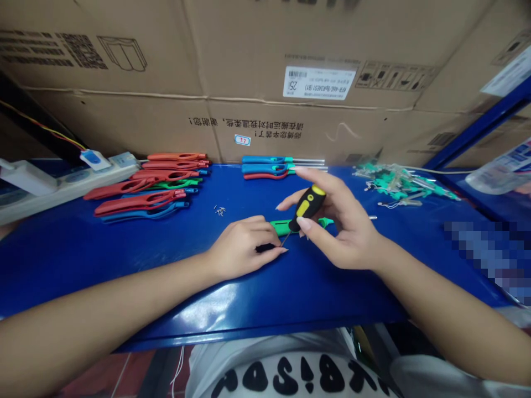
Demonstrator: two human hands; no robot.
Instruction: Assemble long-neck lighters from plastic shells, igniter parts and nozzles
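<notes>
My right hand (pixel 346 229) is closed on a short black-and-yellow screwdriver (pixel 311 205), its fingers bent around the handle. The thin shaft slants down to the left, and its tip ends by the fingertips of my left hand (pixel 244 246). That left hand curls over one end of a green long-nosed lighter (pixel 282 227), which lies sideways on the table. A metal rod (pixel 373 218) sticks out to the right, past my right hand. Fingers hide the exact spot where the tip touches. Small metal screws (pixel 220 210) lie loose beyond my left hand.
Red, blue and green lighter handles (pixel 141 202) are piled at the left, near a white power strip (pixel 70 185). Lighters with metal rods (pixel 265 167) lie at the back. Teal parts (pixel 390 182) heap at the right. Cardboard boxes (pixel 249 105) wall off the blue table (pixel 136 271).
</notes>
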